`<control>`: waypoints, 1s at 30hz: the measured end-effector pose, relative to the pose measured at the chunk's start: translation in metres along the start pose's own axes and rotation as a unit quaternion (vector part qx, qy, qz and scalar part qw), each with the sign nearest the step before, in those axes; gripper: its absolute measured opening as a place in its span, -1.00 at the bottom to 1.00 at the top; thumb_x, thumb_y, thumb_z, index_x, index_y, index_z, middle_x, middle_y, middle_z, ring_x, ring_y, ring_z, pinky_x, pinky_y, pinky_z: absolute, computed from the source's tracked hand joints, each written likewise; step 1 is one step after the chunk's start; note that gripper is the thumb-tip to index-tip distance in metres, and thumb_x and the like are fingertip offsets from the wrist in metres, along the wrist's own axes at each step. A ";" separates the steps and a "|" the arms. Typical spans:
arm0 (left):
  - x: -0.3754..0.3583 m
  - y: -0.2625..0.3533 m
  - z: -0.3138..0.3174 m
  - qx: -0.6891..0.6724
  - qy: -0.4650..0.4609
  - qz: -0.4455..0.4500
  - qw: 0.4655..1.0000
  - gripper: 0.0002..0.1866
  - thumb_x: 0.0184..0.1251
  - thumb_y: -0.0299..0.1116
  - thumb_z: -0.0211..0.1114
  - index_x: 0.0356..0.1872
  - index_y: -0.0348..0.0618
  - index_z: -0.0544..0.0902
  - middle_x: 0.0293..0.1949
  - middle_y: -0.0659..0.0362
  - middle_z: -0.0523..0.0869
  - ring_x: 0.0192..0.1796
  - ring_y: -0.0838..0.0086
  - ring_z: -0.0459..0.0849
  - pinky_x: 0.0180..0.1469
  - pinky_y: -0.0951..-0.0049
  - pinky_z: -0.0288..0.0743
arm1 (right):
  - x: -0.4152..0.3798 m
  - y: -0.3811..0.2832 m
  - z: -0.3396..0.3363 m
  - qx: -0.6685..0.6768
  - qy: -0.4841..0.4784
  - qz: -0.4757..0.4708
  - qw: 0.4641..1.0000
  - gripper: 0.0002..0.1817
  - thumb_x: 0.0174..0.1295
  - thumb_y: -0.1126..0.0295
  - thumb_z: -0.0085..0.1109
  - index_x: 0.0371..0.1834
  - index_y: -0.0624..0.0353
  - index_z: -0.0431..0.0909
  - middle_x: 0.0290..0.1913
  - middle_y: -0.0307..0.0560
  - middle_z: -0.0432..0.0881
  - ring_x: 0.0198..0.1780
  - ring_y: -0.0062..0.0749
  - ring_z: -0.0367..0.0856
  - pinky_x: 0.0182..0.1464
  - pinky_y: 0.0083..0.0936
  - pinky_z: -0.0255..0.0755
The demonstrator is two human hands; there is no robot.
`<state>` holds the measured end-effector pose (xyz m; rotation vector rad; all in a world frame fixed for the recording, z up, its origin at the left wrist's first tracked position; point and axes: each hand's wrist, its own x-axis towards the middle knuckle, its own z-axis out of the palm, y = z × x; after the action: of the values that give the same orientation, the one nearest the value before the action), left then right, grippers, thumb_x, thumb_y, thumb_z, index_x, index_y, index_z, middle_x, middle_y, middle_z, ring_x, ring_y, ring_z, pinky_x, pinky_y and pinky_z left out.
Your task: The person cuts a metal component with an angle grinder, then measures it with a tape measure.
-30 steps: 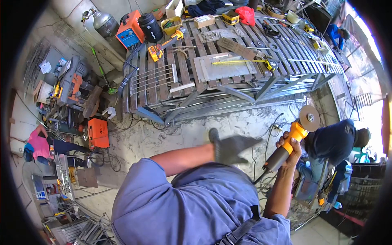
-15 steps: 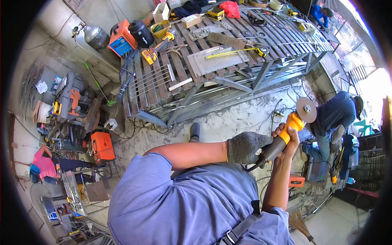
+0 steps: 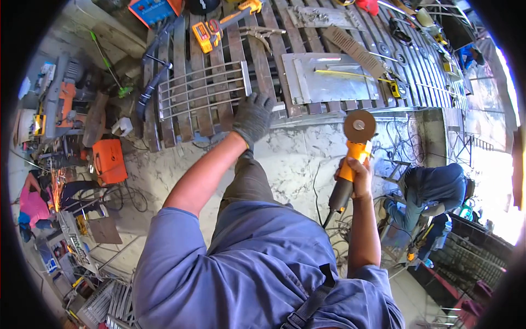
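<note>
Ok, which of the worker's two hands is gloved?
The left hand, in a dark glove near the slatted table; the right hand is bare, gripping the grinder.

Glaring daylight (image 3: 496, 183) whitens the workshop's right side on my remote feed; a slatted bench (image 3: 262, 74) stands over smudged, pale flooring (image 3: 287, 159) near a grimy wall (image 3: 74, 33).

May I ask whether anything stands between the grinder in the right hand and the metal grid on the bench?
Yes: in this view, the gloved left hand, at the edge of the bench, lies between the grinder and the metal grid.
</note>
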<state>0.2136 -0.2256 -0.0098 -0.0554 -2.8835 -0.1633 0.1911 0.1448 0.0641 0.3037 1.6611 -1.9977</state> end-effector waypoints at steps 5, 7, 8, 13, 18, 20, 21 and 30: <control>-0.015 -0.033 0.037 -0.020 -0.042 0.025 0.999 -0.69 0.57 -0.05 0.30 0.13 0.08 0.77 0.13 0.15 0.73 0.26 0.12 0.64 0.36 -0.01 0.54 | 0.035 0.017 0.049 -0.132 -0.032 0.026 0.990 -0.36 0.24 0.64 0.37 0.41 0.24 0.41 -0.12 -0.07 0.68 -0.36 -0.35 0.74 -0.32 -0.32 0.74; -0.011 -0.030 0.018 -0.007 -0.055 0.014 0.998 -0.66 0.56 -0.03 0.32 0.17 0.09 0.77 0.11 0.17 0.77 0.25 0.15 0.67 0.32 -0.02 0.58 | 0.042 0.029 0.065 -0.183 -0.023 -0.007 0.983 -0.33 0.22 0.59 0.45 0.40 0.21 0.39 -0.10 -0.09 0.67 -0.33 -0.40 0.72 -0.30 -0.34 0.73; -0.014 -0.029 0.022 -0.017 -0.033 0.005 0.999 -0.66 0.56 -0.03 0.32 0.18 0.09 0.76 0.10 0.18 0.78 0.25 0.16 0.68 0.30 -0.02 0.58 | 0.042 0.028 0.074 -0.206 -0.019 -0.006 0.978 -0.33 0.21 0.57 0.47 0.39 0.19 0.39 -0.10 -0.09 0.67 -0.33 -0.41 0.72 -0.30 -0.34 0.72; -0.016 -0.032 0.019 -0.027 -0.013 0.000 1.000 -0.63 0.57 0.01 0.31 0.22 0.10 0.73 0.06 0.21 0.81 0.23 0.17 0.68 0.18 -0.05 0.59 | 0.047 0.037 0.088 -0.276 -0.029 -0.004 0.961 -0.32 0.19 0.54 0.46 0.36 0.18 0.34 -0.17 -0.07 0.70 -0.33 -0.37 0.75 -0.29 -0.32 0.70; -0.014 -0.032 0.028 0.003 -0.083 0.054 0.995 -0.63 0.55 -0.06 0.32 0.24 0.06 0.69 -0.02 0.21 0.80 0.17 0.15 0.66 0.15 -0.12 0.53 | 0.039 0.028 0.097 -0.325 -0.044 -0.014 0.945 -0.22 0.18 0.45 0.52 0.48 0.20 0.38 -0.01 -0.06 0.73 -0.14 -0.37 0.73 -0.08 -0.33 0.69; -0.016 -0.033 0.040 0.002 -0.066 0.070 0.995 -0.64 0.52 -0.13 0.33 0.23 0.02 0.68 -0.07 0.19 0.78 0.16 0.14 0.65 0.18 -0.13 0.51 | 0.034 0.027 0.103 -0.341 -0.031 -0.013 0.939 -0.17 0.18 0.46 0.49 0.55 0.22 0.34 -0.03 -0.05 0.72 -0.14 -0.39 0.73 -0.09 -0.34 0.69; -0.017 -0.033 0.042 0.006 -0.050 0.079 0.996 -0.64 0.50 -0.16 0.32 0.22 0.00 0.67 -0.08 0.18 0.76 0.16 0.14 0.65 0.19 -0.13 0.50 | 0.034 0.028 0.104 -0.329 -0.033 -0.012 0.944 -0.16 0.18 0.46 0.49 0.57 0.21 0.33 -0.04 -0.05 0.72 -0.15 -0.39 0.73 -0.09 -0.34 0.69; -0.023 -0.031 0.064 0.071 0.060 0.101 0.991 -0.67 0.47 -0.28 0.22 0.13 -0.21 0.67 -0.18 0.06 0.71 0.02 0.07 0.65 0.20 -0.15 0.45 | 0.045 0.057 0.091 -0.335 -0.058 -0.004 0.940 0.07 0.23 0.50 0.42 0.79 0.25 0.00 0.08 0.09 0.73 0.00 -0.20 0.79 0.10 -0.27 0.71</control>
<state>0.2186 -0.2492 -0.0806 -0.2987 -2.7384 0.0727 0.1968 0.0400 0.0148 -0.0713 2.1312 -1.3064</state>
